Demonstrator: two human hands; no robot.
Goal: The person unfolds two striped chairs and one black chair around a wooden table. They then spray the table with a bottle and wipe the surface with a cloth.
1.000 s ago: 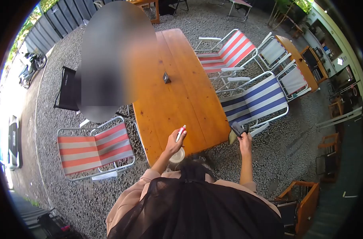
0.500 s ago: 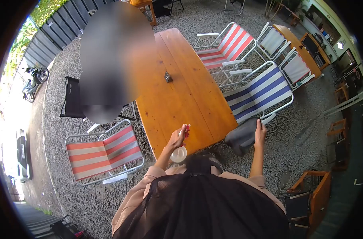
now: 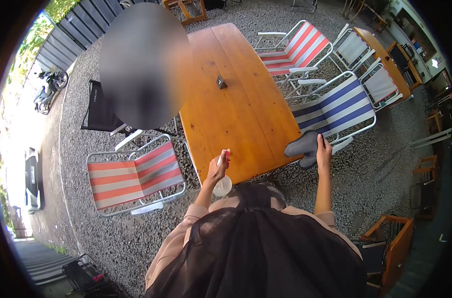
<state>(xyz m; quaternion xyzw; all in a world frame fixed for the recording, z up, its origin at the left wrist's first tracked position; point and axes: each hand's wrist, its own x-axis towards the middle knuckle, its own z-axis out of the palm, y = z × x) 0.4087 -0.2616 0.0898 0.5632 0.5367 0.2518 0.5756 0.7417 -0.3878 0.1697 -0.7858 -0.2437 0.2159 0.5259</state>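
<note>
My left hand [image 3: 216,171] is closed near the front edge of the wooden table [image 3: 246,114]. It pinches a small white and pinkish-red object [image 3: 227,157], too small to name exactly. Right below that hand shows a clear plastic cup [image 3: 222,186], overlapping the table's front edge. In my right hand [image 3: 324,153], a limp dark grey cloth [image 3: 301,147] is gripped at its right side. The cloth spreads over the table's front right corner in this view, its lower part drooping.
A small dark triangular stand [image 3: 221,82] sits on the tabletop. Across at the left is a person [image 3: 141,69], blurred out, by a black chair [image 3: 98,107]. Red-striped [image 3: 136,176] and blue-striped [image 3: 335,102] folding chairs flank the table, on gravel [image 3: 107,238].
The grey cloth has come up toward the table corner and changed its folds, still in my right hand. My left hand keeps its grip. The whole view has shifted slightly.
</note>
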